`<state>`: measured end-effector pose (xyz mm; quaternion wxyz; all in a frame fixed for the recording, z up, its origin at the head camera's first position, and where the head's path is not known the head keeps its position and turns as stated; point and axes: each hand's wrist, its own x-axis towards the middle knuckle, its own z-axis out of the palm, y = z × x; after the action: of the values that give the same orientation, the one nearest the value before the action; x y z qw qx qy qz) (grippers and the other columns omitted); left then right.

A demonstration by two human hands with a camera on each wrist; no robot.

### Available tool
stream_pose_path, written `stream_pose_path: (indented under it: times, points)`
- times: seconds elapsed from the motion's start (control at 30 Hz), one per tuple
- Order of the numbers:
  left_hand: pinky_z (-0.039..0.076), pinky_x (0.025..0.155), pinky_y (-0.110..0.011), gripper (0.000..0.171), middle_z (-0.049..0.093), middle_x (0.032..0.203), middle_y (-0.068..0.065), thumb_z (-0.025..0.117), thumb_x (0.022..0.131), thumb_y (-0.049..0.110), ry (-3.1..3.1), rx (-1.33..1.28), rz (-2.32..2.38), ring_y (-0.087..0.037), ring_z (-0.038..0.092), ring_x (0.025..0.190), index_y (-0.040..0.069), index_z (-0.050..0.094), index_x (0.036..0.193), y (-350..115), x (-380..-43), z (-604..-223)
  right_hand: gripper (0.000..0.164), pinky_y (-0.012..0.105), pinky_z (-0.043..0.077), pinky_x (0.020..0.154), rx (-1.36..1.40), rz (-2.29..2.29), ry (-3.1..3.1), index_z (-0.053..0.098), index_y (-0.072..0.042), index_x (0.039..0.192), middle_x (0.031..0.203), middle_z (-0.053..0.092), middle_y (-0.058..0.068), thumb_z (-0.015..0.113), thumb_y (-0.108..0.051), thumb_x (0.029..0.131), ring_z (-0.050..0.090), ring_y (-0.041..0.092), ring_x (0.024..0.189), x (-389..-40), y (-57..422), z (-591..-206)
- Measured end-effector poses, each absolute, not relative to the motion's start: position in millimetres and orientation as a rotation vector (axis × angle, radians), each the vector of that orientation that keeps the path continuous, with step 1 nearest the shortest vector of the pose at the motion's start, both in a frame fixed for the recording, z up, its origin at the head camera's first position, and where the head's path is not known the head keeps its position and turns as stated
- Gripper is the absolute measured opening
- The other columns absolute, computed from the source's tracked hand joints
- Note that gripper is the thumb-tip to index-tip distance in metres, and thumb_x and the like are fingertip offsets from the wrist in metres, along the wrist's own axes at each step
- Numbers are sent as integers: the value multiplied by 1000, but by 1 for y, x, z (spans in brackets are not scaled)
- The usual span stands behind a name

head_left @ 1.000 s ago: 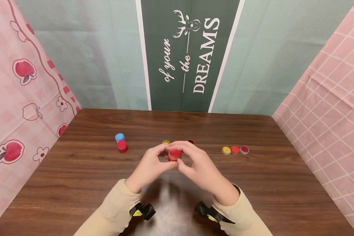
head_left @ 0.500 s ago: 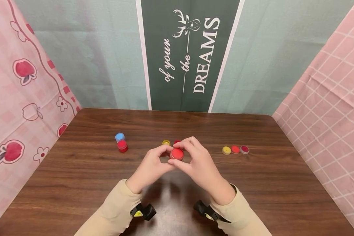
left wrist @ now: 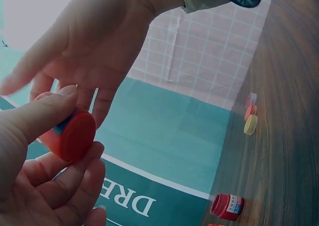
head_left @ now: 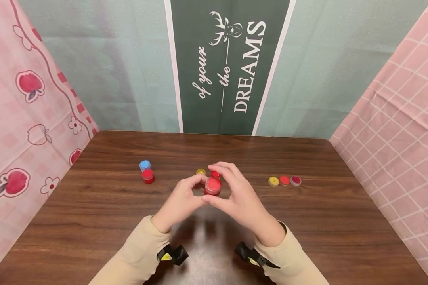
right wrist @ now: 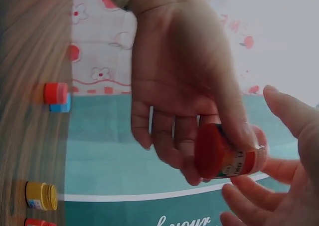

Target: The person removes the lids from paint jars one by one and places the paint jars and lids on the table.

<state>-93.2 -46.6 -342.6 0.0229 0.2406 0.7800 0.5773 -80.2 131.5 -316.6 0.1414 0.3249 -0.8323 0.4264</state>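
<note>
Above the middle of the table, my left hand (head_left: 180, 200) pinches a small red paint jar (head_left: 213, 186) between thumb and fingers. The jar's printed label shows in the right wrist view, and its red lid tilts toward the head camera. My right hand (head_left: 240, 198) curves around the lid end, thumb and fingers spread apart and off the lid; its thumb (right wrist: 289, 106) is well clear. Just behind the hands stand a yellow jar (right wrist: 42, 195) with bare screw threads and an open red jar (left wrist: 227, 206).
At the left, a red lidded jar (head_left: 148, 176) stands in front of a blue one (head_left: 145, 165). Toward the right lie a yellow lid (head_left: 273, 181), an orange-red lid (head_left: 284, 180) and a dark pink lid (head_left: 295, 181) in a row. Cloth hangs behind the wooden table (head_left: 324, 229).
My right fingers, earlier over the lid and then pinching at it, have spread away. The jar's tilt has shifted in my left hand, which stays in nearly the same place.
</note>
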Motion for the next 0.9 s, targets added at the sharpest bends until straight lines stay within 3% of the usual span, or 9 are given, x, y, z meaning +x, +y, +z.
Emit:
stream_pose_path:
  times: [0.1,0.2,0.33,0.53,0.7,0.9]
  points:
    - [47,85,-39,27,65,96,2,75,78,14,2414,748,1778,-15,58,92,10,65,102,-47,-93,-343,51,31,47,84,882,1170,-2380,61,-7,113,108,54,0,83,-23,70,55,12,99,-81,130,-320]
    - [48,85,-39,25,65,94,3,75,79,15,2400,744,1795,-15,58,92,11,65,101,-47,-93,-344,43,30,48,82,879,1175,-2369,63,-5,108,103,56,-1,82,-19,71,56,10,95,-82,129,-320]
    - [47,85,-42,22,65,92,4,75,80,17,2391,731,1812,-14,58,91,12,66,99,-47,-94,-345,40,30,48,85,931,1210,-2378,60,-4,115,106,59,-1,75,-10,78,57,10,97,-82,130,-318]
    - [48,84,-38,25,64,92,4,76,79,20,2404,720,1799,-14,58,91,11,64,99,-48,-95,-345,51,29,47,86,1025,1297,-2425,52,-6,130,121,59,3,64,0,81,55,11,104,-80,134,-314]
    - [48,84,-43,26,65,96,2,75,80,17,2391,732,1796,-16,58,93,9,64,102,-48,-95,-345,62,31,44,93,929,1214,-2415,50,-8,131,123,53,2,79,-17,76,51,14,111,-81,132,-318]
    - [49,83,-40,25,65,95,2,75,80,17,2384,734,1783,-15,59,91,10,65,102,-46,-94,-346,55,28,48,77,823,1111,-2374,60,-7,116,96,55,-2,84,-21,68,55,9,89,-82,130,-321]
